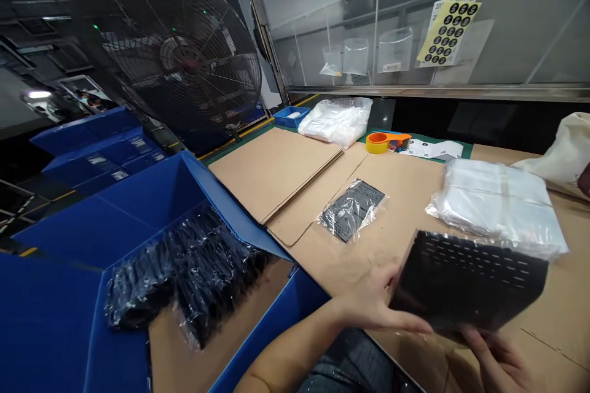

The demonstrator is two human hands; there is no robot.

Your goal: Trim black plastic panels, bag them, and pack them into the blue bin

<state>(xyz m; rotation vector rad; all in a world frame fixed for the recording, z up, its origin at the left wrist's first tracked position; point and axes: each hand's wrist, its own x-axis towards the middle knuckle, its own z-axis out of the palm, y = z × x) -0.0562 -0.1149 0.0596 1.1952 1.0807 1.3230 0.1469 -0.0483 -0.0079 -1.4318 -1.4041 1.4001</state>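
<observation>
A black slotted panel [470,282] is held tilted above the cardboard near the table's front edge. My left hand [380,301] grips its left side, thumb laid along the lower face. At the panel's bottom edge, my right hand [495,356] has its thumb against the panel; its other fingers are partly hidden. Beyond the left hand, a dark panel in a clear bag [353,209] lies flat on the cardboard [401,196]. A banded stack of clear plastic bags [502,196] lies behind the held panel.
On my left, a blue bin [138,202] contains rows of bagged dark parts [184,270]. Cardboard sheets [276,172], a white plastic bag [338,120], a tape dispenser [387,141] and a small blue tray [291,115] lie farther back. A large fan [175,55] stands behind the bin.
</observation>
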